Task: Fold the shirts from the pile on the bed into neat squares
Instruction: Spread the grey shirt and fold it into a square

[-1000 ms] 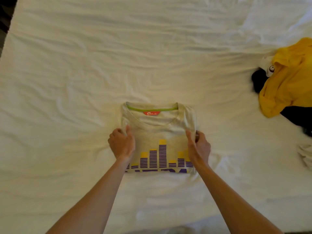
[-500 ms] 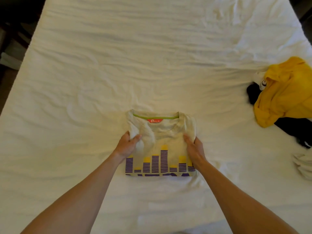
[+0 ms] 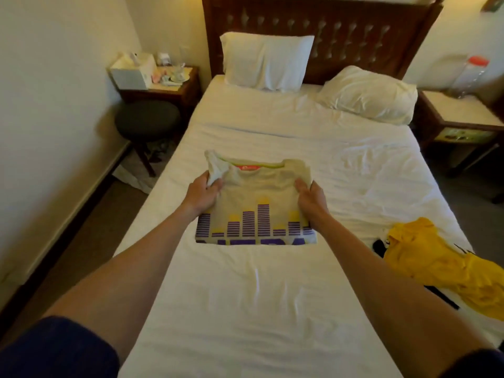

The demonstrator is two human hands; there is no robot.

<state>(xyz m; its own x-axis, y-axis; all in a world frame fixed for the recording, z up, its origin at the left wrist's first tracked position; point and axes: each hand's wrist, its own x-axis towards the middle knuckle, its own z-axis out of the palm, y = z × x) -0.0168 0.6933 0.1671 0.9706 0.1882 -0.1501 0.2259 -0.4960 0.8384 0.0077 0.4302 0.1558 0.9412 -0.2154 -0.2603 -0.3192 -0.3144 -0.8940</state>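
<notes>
A folded cream shirt [image 3: 259, 192] with purple and yellow bars and a red neck label is held up above the white bed [image 3: 272, 296]. My left hand [image 3: 203, 193] grips its left edge, bunching the cloth near the collar. My right hand [image 3: 311, 197] grips its right edge. At the bed's right side lies a loose pile with a yellow shirt [image 3: 433, 260] on top of dark clothing [image 3: 379, 246].
Two white pillows [image 3: 267, 61] [image 3: 368, 94] lie against a dark wooden headboard [image 3: 327, 28]. A round stool [image 3: 147, 121] and a cluttered nightstand [image 3: 161, 77] stand to the left. Another nightstand with a plastic jar [image 3: 469, 77] is to the right.
Both hands have closed on the folded shirt's sides and lifted it off the sheet. My view has risen, so the pillows, headboard and nightstands show now.
</notes>
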